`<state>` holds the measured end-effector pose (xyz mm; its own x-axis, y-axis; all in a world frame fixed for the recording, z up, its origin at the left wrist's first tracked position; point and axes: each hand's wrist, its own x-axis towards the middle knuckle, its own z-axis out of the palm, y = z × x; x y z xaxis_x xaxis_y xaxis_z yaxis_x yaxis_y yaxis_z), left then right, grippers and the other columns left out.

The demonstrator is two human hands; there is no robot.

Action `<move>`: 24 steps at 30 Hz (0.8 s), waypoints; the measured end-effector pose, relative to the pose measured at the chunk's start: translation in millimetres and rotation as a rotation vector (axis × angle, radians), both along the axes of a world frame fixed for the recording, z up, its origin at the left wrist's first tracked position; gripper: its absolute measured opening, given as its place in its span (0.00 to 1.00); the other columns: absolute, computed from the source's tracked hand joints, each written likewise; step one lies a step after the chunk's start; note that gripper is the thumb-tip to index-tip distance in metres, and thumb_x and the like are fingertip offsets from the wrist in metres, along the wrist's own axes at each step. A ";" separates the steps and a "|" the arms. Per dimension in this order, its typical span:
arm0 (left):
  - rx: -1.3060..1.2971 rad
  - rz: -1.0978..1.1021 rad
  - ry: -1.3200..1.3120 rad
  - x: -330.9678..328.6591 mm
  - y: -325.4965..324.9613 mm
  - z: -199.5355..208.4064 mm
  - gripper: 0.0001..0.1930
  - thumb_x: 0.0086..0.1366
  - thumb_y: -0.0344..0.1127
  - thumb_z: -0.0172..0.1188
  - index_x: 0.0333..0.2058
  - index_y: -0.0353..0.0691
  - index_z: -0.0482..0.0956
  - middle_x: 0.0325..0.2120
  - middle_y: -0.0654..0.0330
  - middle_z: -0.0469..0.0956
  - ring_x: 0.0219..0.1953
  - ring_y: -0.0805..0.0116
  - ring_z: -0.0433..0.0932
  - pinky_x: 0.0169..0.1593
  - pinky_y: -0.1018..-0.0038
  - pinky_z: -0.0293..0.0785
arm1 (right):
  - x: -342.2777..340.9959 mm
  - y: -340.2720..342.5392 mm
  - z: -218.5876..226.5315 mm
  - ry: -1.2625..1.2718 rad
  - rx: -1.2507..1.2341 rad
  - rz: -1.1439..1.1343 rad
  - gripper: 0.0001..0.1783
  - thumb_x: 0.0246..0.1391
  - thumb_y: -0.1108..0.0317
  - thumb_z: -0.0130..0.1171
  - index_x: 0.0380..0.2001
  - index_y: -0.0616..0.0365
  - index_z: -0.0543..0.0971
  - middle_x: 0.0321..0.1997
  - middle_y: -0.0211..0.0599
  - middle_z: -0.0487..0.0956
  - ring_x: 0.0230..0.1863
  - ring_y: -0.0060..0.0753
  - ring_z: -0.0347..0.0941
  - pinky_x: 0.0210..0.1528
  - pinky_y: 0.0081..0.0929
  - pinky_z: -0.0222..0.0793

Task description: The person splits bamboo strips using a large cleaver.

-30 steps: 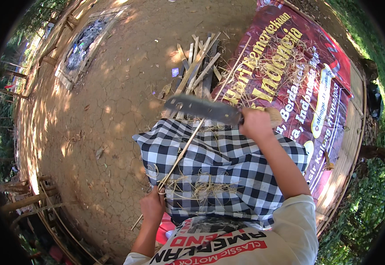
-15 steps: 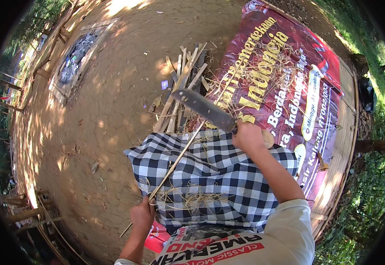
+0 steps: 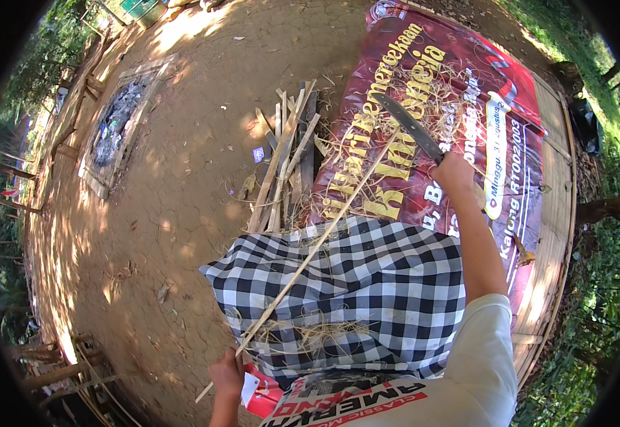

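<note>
My right hand point(image 3: 456, 173) is closed around the handle of a machete point(image 3: 411, 128). The dark, broad blade points up and to the left, over the far end of a long, thin bamboo strip point(image 3: 276, 304). My left hand point(image 3: 227, 370) grips that strip near its lower end, with a short piece sticking out below the fist. The strip slants across a black-and-white checkered cloth point(image 3: 352, 285) over my lap. Whether the blade touches the strip cannot be made out. Thin curled shavings lie on the cloth.
A maroon printed banner point(image 3: 367, 128) covers a bamboo platform point(image 3: 553, 192) on the right, strewn with shavings point(image 3: 431, 85). Split bamboo pieces point(image 3: 279, 171) are piled on the dirt ground beyond my lap. A framed ash pit point(image 3: 121, 121) lies at the far left, a green container point(image 3: 142, 11) beyond it.
My right hand has moved the machete away from me and to the right, from the strip's middle toward its far end. My left hand has moved slightly down and left, still holding the strip.
</note>
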<state>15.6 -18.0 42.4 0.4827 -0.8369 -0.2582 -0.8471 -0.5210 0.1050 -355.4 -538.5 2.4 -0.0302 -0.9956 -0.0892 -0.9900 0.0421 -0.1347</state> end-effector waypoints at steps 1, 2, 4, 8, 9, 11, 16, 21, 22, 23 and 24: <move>-0.019 0.007 0.042 0.2 0.9 -0.1 0.07 0.62 0.34 0.56 0.28 0.38 0.71 0.15 0.45 0.72 0.20 0.42 0.74 0.24 0.54 0.66 | -6.3 -0.7 -0.4 -0.027 -0.001 -0.021 0.14 0.44 0.65 0.56 0.32 0.63 0.81 0.34 0.56 0.81 0.39 0.55 0.79 0.44 0.46 0.74; -0.038 0.012 0.084 0.3 0.8 -0.2 0.07 0.63 0.34 0.56 0.28 0.38 0.71 0.15 0.45 0.72 0.20 0.41 0.73 0.24 0.54 0.66 | -11.6 1.4 -1.2 -0.054 -0.001 -0.042 0.15 0.43 0.65 0.56 0.32 0.64 0.81 0.34 0.55 0.81 0.39 0.55 0.79 0.44 0.45 0.74; -0.056 0.032 0.149 -2.4 5.7 -6.8 0.07 0.63 0.34 0.56 0.29 0.38 0.71 0.15 0.45 0.72 0.20 0.41 0.74 0.24 0.54 0.67 | -15.4 13.8 -3.0 -0.077 0.028 -0.065 0.15 0.43 0.65 0.57 0.32 0.64 0.81 0.35 0.55 0.81 0.39 0.56 0.79 0.45 0.45 0.74; -0.075 0.061 0.182 -6.3 13.0 -23.3 0.08 0.64 0.36 0.55 0.30 0.39 0.71 0.15 0.45 0.73 0.20 0.42 0.75 0.23 0.54 0.68 | -10.8 44.8 -7.7 -0.085 0.107 -0.069 0.15 0.42 0.64 0.57 0.31 0.63 0.81 0.34 0.56 0.81 0.40 0.56 0.79 0.45 0.46 0.74; -0.080 0.066 0.176 -8.0 12.3 -19.0 0.08 0.65 0.37 0.54 0.30 0.38 0.71 0.15 0.45 0.73 0.20 0.42 0.75 0.23 0.54 0.68 | -7.1 51.1 -9.6 -0.093 0.124 -0.066 0.15 0.42 0.64 0.57 0.31 0.63 0.81 0.34 0.56 0.81 0.40 0.56 0.79 0.45 0.46 0.74; -0.011 0.082 0.169 -13.2 8.7 -10.6 0.11 0.66 0.39 0.52 0.30 0.38 0.71 0.16 0.44 0.73 0.22 0.41 0.75 0.24 0.53 0.68 | -5.3 57.6 -8.4 -0.158 0.073 -0.100 0.14 0.42 0.63 0.58 0.30 0.62 0.81 0.33 0.55 0.81 0.38 0.56 0.79 0.44 0.46 0.74; -0.031 0.148 0.305 -16.3 4.1 5.8 0.15 0.70 0.43 0.47 0.29 0.37 0.71 0.19 0.42 0.74 0.26 0.38 0.75 0.28 0.49 0.67 | 4.3 63.0 9.6 -0.441 -0.126 -0.136 0.12 0.42 0.65 0.61 0.26 0.65 0.77 0.25 0.50 0.79 0.28 0.51 0.77 0.35 0.43 0.71; 0.019 0.188 0.408 -21.6 -6.9 15.0 0.16 0.70 0.43 0.47 0.32 0.36 0.73 0.21 0.41 0.74 0.27 0.37 0.74 0.30 0.50 0.68 | 32.3 93.7 36.8 -0.690 -0.155 0.031 0.12 0.43 0.67 0.63 0.24 0.67 0.75 0.18 0.45 0.76 0.19 0.42 0.73 0.26 0.33 0.66; 0.013 0.205 0.431 -22.5 -8.6 14.1 0.16 0.70 0.43 0.47 0.32 0.35 0.73 0.21 0.41 0.74 0.27 0.37 0.74 0.30 0.50 0.68 | 45.0 109.1 46.6 -0.732 -0.117 0.078 0.11 0.43 0.68 0.62 0.25 0.67 0.75 0.17 0.46 0.75 0.20 0.41 0.74 0.26 0.30 0.67; 0.004 0.210 0.458 -22.7 -15.3 12.8 0.16 0.70 0.43 0.47 0.33 0.35 0.73 0.21 0.41 0.74 0.27 0.37 0.74 0.31 0.50 0.68 | 57.1 123.5 53.9 -0.720 -0.079 0.144 0.10 0.43 0.69 0.62 0.26 0.66 0.76 0.17 0.47 0.75 0.20 0.43 0.74 0.26 0.31 0.67; -0.014 0.244 0.511 -25.7 -23.2 15.7 0.17 0.70 0.44 0.46 0.34 0.34 0.73 0.22 0.39 0.74 0.28 0.36 0.74 0.31 0.50 0.68 | 69.6 137.4 57.0 -0.714 -0.037 0.214 0.09 0.42 0.69 0.61 0.27 0.65 0.76 0.18 0.47 0.75 0.20 0.44 0.75 0.26 0.31 0.68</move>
<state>-10.1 -41.3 58.1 0.4788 -0.7220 -0.4994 -0.5424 -0.6906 0.4784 -285.8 -401.1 59.4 0.2172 -0.9759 0.0194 -0.6475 -0.1590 -0.7453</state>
